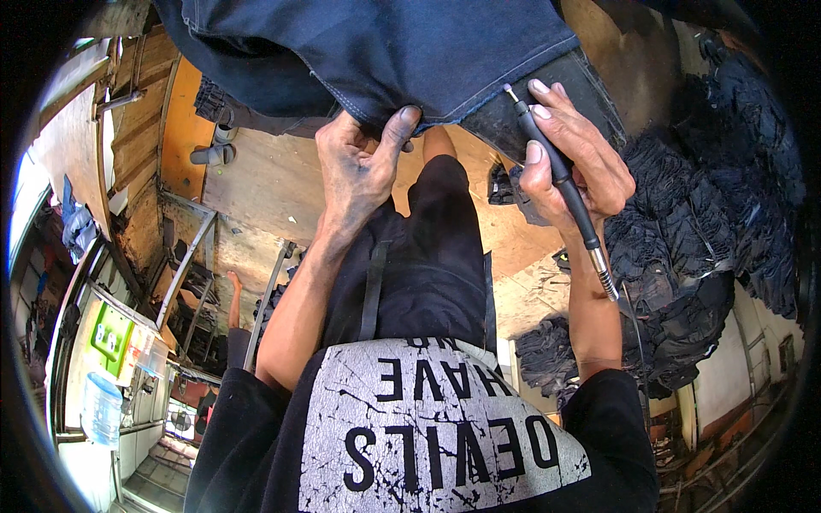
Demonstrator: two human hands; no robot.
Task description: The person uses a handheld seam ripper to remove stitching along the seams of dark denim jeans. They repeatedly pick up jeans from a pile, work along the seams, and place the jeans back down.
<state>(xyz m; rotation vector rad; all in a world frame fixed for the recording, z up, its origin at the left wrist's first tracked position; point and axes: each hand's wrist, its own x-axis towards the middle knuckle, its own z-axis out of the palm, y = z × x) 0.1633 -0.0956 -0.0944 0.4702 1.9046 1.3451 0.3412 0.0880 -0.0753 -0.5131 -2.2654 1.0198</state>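
A dark blue denim garment [385, 51] spreads across the top of the view, with pale stitching along its seams. My left hand [363, 162] pinches its lower edge between thumb and fingers. To the right, my right hand [590, 158] grips a black pen-shaped grinder [558, 167] with a metal spring end and a thin cord. Its small pinkish tip [510, 89] points at the garment's hem; whether it touches the cloth I cannot tell. A darker flat panel [560, 90] shows by the hem, partly behind my right fingers.
Heaps of dark garments [676, 222] lie on the right. At the left are sandals [214, 155] on the wooden floor [265, 184], a metal frame [190, 265], a blue water jug [101, 409] and a green container [106, 339]. Another person's bare limb [235, 295] shows there.
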